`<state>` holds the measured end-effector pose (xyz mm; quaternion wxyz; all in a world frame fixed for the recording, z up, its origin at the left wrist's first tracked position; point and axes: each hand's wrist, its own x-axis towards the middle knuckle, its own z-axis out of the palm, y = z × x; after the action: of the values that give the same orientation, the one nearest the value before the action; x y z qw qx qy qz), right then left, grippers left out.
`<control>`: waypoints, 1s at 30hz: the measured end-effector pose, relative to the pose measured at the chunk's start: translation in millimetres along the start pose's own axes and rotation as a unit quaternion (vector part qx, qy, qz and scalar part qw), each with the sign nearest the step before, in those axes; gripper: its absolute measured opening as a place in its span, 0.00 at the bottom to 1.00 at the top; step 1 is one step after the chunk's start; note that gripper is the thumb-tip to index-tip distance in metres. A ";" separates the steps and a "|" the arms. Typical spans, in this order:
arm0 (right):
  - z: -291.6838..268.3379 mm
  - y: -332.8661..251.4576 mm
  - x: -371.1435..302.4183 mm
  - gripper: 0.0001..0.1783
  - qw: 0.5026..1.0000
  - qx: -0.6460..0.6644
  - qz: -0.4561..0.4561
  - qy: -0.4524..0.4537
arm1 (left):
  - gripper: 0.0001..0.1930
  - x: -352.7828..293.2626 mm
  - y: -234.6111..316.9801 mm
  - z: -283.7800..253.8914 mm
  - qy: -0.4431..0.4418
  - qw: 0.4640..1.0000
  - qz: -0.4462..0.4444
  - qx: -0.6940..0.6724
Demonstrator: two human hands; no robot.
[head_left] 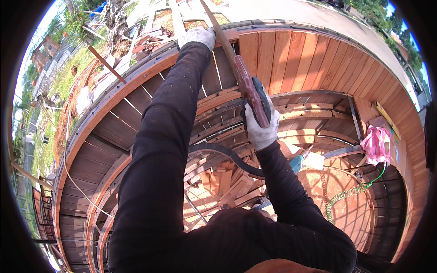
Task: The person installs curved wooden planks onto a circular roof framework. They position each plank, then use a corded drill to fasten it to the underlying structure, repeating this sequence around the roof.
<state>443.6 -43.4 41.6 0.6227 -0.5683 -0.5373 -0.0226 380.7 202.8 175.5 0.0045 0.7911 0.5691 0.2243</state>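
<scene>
My right hand [264, 123], in a white glove with dark grey palm and fingertips, is closed round the reddish-brown handle of a long-bladed tool [251, 93]. Its narrow blade slants up and away to the left, across the curved wooden rim [136, 75]; seen nearly edge-on, it may be a saw or a machete, I cannot tell which. Just left of the blade, my left hand [198, 37], also gloved, is stretched far forward and curled over the rim. Its fingertips are hidden beyond the edge.
Reddish vertical planks [296, 59] line the curved wall at right; dark slats [109, 125] run at left. Below lie wood offcuts [223, 182], a teal power tool [298, 160] and a coiled green air hose [343, 195]. Pink plastic [377, 144] hangs at right.
</scene>
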 end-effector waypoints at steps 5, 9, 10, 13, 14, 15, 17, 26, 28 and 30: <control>5.1 11.8 -43.9 0.29 0.992 0.095 0.081 0.026 | 0.25 -6.8 -2.6 10.0 0.024 0.992 0.081 0.089; 8.1 2.0 -52.4 0.29 0.998 0.015 -0.004 0.060 | 0.26 -1.8 -6.3 18.1 0.026 0.995 0.066 0.067; 9.7 0.1 -48.0 0.29 0.999 -0.012 0.019 0.049 | 0.25 -1.3 -7.0 20.4 0.012 0.996 0.060 0.062; 8.5 -7.2 -34.0 0.28 0.996 0.044 0.030 0.067 | 0.26 2.6 -12.4 21.1 0.026 0.996 0.077 0.036; 6.5 -10.0 -30.0 0.29 0.996 0.050 0.026 0.074 | 0.26 -0.2 -17.6 20.9 0.037 0.991 0.121 0.047; 4.2 -12.5 -26.4 0.29 0.995 0.058 0.018 0.080 | 0.27 -3.1 -22.6 19.4 0.059 0.982 0.169 0.054; -1.1 -17.8 -22.6 0.29 0.996 0.064 0.004 0.064 | 0.32 -9.4 -31.3 13.9 0.031 0.971 0.219 0.088; -1.3 -28.1 -17.4 0.30 0.996 0.053 -0.007 0.072 | 0.36 -18.4 -12.0 15.7 0.001 0.964 0.187 0.191; -0.7 -28.3 -16.6 0.31 0.997 0.036 -0.006 0.068 | 0.35 -14.8 -16.8 18.4 0.008 0.965 0.197 0.174; -1.2 -28.1 -15.9 0.31 0.998 0.043 0.011 0.055 | 0.33 -12.4 -28.2 17.8 0.016 0.960 0.230 0.158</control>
<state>419.7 -63.5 50.1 0.6754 -0.5446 -0.4967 -0.0237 358.7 206.0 147.7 -0.1815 0.8874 0.4002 0.1395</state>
